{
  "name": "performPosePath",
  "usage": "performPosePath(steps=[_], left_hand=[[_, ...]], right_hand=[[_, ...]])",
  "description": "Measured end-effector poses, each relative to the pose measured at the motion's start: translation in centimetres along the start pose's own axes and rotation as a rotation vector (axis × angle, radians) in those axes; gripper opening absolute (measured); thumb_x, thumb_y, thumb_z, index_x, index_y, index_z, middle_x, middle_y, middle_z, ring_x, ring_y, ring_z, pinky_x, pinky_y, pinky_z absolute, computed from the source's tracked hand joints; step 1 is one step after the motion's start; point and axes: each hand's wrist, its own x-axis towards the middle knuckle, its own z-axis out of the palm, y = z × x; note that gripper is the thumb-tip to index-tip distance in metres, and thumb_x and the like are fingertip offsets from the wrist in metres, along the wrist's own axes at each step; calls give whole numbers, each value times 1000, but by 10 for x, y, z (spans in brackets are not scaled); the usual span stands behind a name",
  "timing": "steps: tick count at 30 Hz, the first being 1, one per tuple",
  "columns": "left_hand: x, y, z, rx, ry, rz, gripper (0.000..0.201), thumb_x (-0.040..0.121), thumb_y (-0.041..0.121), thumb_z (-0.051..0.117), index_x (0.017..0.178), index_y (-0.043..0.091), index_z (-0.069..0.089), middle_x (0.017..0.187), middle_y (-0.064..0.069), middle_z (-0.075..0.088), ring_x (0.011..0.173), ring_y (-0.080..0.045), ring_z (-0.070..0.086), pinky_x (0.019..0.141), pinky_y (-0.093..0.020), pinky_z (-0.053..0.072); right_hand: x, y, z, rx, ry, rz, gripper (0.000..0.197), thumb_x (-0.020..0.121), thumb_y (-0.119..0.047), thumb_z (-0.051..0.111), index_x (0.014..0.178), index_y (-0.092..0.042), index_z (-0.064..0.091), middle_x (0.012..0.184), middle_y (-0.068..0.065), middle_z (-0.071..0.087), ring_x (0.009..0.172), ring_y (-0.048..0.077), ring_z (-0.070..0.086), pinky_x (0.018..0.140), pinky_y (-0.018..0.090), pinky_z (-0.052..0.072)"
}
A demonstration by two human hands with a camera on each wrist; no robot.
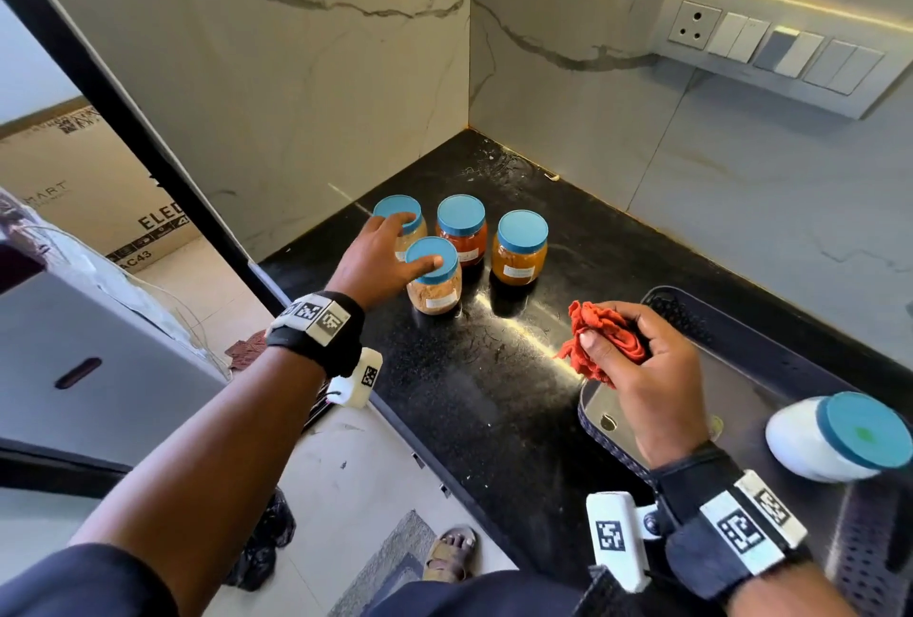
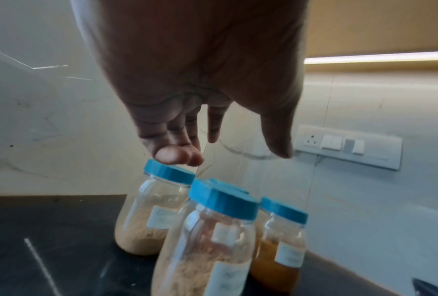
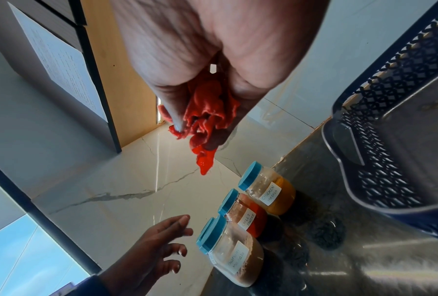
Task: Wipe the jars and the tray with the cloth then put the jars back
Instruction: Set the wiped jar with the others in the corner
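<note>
Four blue-lidded spice jars stand on the black counter in the corner: a pale one (image 1: 397, 216), chilli powder (image 1: 462, 231), chicken masala (image 1: 521, 248) and garam masala (image 1: 434, 283). My left hand (image 1: 407, 241) hovers just over the pale and garam masala jars (image 2: 212, 240), fingers (image 2: 177, 156) spread and holding nothing. In the right wrist view a small gap shows between that left hand (image 3: 162, 246) and the lids. My right hand (image 1: 637, 369) grips a bunched red cloth (image 1: 607, 339) (image 3: 205, 120) above the left end of the dark tray (image 1: 691, 315). A fifth jar (image 1: 835, 438), with white contents, lies on the tray.
Marble walls close the corner behind the jars. A switch panel (image 1: 775, 48) sits on the right wall. The counter's front edge (image 1: 395, 423) drops to the floor, where a sandalled foot (image 1: 452, 552) stands. Bare counter (image 1: 494, 359) lies between jars and tray.
</note>
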Motion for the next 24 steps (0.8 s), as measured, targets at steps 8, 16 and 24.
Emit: performPosePath(steps=[8, 16, 24], left_hand=[[-48, 52, 28, -553, 37, 100, 21, 109, 12, 51, 101, 13, 70, 89, 1, 73, 77, -9, 66, 68, -29, 55], [-64, 196, 107, -778, -269, 308, 12, 102, 1, 62, 105, 7, 72, 85, -5, 76, 78, -12, 72, 73, -24, 60], [-76, 299, 218, -256, -662, 485, 65, 83, 18, 87, 140, 19, 57, 134, -9, 65, 123, -26, 63, 107, -41, 52]], right_hand=[[-16, 9, -13, 180, 115, 170, 23, 87, -6, 76, 106, -18, 73, 101, 4, 76, 94, 24, 74, 75, 37, 62], [-64, 13, -105, 321, 428, 318, 23, 88, 4, 70, 107, -7, 72, 89, 7, 76, 73, 10, 70, 58, 19, 54], [-127, 20, -204, 465, 838, 299, 37, 87, 13, 65, 115, -10, 67, 112, 6, 76, 103, 19, 72, 86, 31, 58]])
